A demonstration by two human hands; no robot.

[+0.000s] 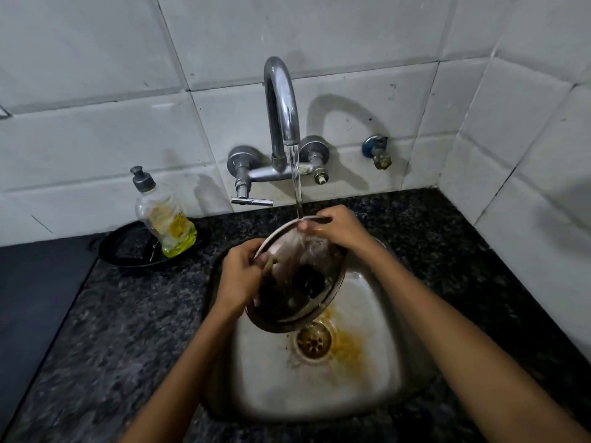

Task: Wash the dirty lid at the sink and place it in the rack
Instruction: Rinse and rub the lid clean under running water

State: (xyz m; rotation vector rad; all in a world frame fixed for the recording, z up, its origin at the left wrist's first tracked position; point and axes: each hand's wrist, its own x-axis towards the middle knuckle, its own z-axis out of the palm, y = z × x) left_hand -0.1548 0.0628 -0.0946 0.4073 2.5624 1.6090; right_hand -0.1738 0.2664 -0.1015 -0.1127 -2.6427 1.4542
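Head view: left hand [238,276] and right hand [335,227] grip opposite rims of the tilted glass lid [297,276] under the faucet [281,103]; open sink basin [367,362] lies below.

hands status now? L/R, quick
Left hand: closed on the left rim of the lid, held tilted over the sink.
Right hand: fingers pinching the lid's top rim under the running water.
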